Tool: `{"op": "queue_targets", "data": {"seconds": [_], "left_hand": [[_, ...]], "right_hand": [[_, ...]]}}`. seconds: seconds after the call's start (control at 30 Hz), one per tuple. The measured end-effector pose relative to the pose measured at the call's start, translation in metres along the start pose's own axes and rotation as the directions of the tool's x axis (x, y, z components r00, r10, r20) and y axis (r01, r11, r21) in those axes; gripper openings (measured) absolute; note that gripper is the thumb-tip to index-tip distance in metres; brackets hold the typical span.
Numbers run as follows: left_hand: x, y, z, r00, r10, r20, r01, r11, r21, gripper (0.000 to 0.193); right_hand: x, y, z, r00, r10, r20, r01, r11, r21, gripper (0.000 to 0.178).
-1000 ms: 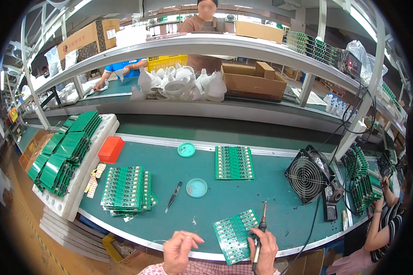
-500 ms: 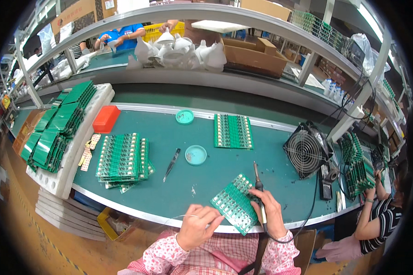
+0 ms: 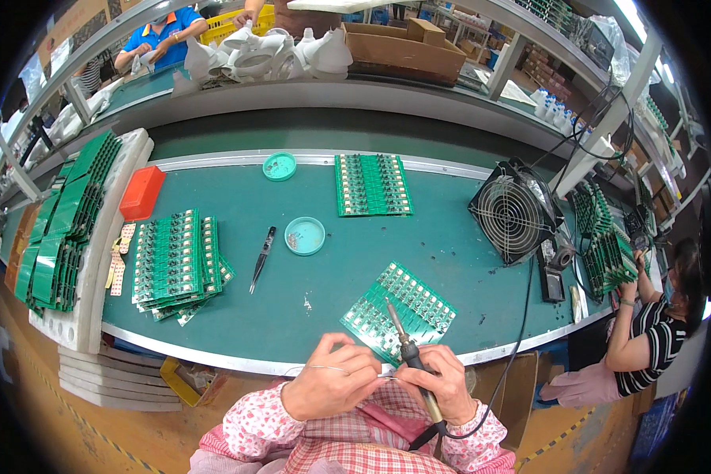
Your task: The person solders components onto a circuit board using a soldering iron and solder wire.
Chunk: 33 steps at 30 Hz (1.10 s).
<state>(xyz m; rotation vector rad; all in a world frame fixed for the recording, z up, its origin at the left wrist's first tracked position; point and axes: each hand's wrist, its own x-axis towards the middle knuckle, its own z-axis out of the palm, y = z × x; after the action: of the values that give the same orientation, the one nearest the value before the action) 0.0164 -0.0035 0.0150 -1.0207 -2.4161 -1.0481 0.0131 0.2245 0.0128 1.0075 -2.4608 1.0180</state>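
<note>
At the table's front edge, my left hand [image 3: 333,381] is closed on a thin silvery solder wire [image 3: 322,366]. My right hand [image 3: 444,382] grips a soldering iron [image 3: 408,347] by its dark handle, tip pointing away from me. Its fingertips also meet the wire close to my left fingers. Just beyond both hands lies a green circuit board panel [image 3: 426,306], turned at an angle, with rows of small white and dark parts. The iron's tip is over this panel; whether it touches cannot be made out.
Stacked panels [image 3: 166,265], tweezers [image 3: 263,259], two round dishes [image 3: 305,236] [image 3: 279,167] and a red box [image 3: 142,193] are left. Another panel [image 3: 374,186] lies far. A fan [image 3: 509,212] stands right, near the iron's cord. A co-worker [image 3: 640,344] sits far right.
My right hand has brought the iron leftward, from beside the panel to in front of it, and its fingers now meet the wire by my left hand. The whole view has shifted.
</note>
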Motion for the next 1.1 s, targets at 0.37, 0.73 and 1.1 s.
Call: {"op": "queue_targets", "data": {"seconds": [0.37, 0.73, 1.1], "left_hand": [[-0.018, -0.011, -0.004, 0.936, -0.287, -0.205, 0.297, 0.955, 0.017, 0.016], [-0.018, -0.011, 0.004, 0.916, -0.317, -0.244, 0.345, 0.935, 0.079, 0.017], [-0.008, -0.014, 0.012, 0.902, -0.327, -0.283, 0.373, 0.919, 0.125, 0.019]], "right_hand": [[-0.003, 0.004, 0.011, 0.963, 0.234, -0.136, -0.261, 0.937, -0.232, 0.049], [-0.01, 0.022, -0.012, 0.975, 0.221, 0.024, -0.217, 0.971, -0.097, 0.056], [0.002, -0.006, -0.01, 0.966, 0.149, -0.212, -0.155, 0.988, -0.015, 0.025]]}}
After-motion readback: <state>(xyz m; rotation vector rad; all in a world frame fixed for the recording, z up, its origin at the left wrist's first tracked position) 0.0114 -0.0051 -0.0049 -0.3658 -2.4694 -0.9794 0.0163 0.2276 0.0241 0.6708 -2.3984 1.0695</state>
